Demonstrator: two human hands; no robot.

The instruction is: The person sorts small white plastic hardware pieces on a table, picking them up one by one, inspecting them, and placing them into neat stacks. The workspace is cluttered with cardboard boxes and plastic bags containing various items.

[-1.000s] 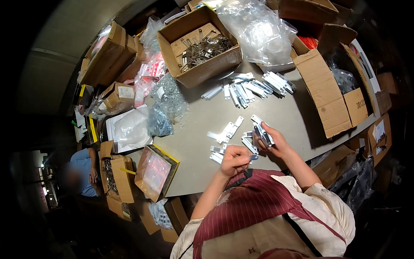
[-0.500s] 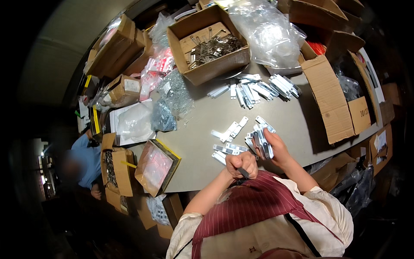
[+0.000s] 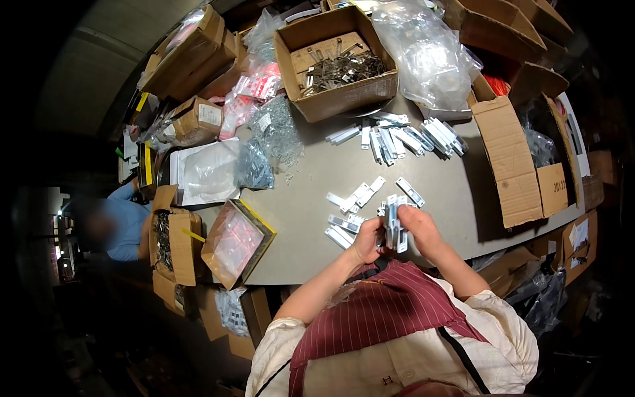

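Close in front of my apron, both hands grip a bundle of narrow silvery metal strips (image 3: 395,228). My right hand (image 3: 421,226) wraps round its right side with the thumb near the top. On the other side, my left hand (image 3: 368,243) is closed against the bundle's lower left; its fingertips are partly hidden. Loose strips of the same kind lie just beyond: a few overlapping ones (image 3: 365,193), a single strip (image 3: 410,191) and some more (image 3: 339,233) beside my left hand. Farther back is a larger pile of strips (image 3: 390,140).
A cardboard box (image 3: 347,99) of metal clips stands at the back. Bags of small hardware (image 3: 274,132) lie left of it, with a black-and-yellow-edged box (image 3: 235,245) nearer. An open carton (image 3: 508,162) occupies the right. A person in blue (image 3: 126,228) is at far left.
My left hand has come up from a fist around a dark strip at my apron to the bundle in my right hand. The whole view has shifted slightly.
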